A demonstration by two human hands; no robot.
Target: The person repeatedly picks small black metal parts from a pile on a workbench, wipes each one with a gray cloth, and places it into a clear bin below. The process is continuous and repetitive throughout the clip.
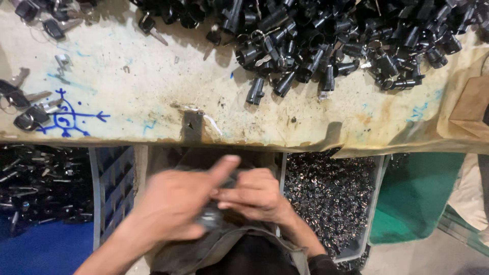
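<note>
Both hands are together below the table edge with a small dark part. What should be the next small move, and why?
Probably steady the small dark part before anything else. The left hand and right hand press together around it below the table edge, and motion blur hides the grip, so how firmly it is held cannot be told.

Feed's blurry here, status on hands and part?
Left hand and right hand together, grip on small dark part, blurred. Black lock cylinders piled on workbench. Nothing obstructing.

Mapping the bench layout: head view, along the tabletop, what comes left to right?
Keys with black heads → blue pen drawing → lone black cylinder → big pile of black cylinders → brown cardboard piece.
</note>
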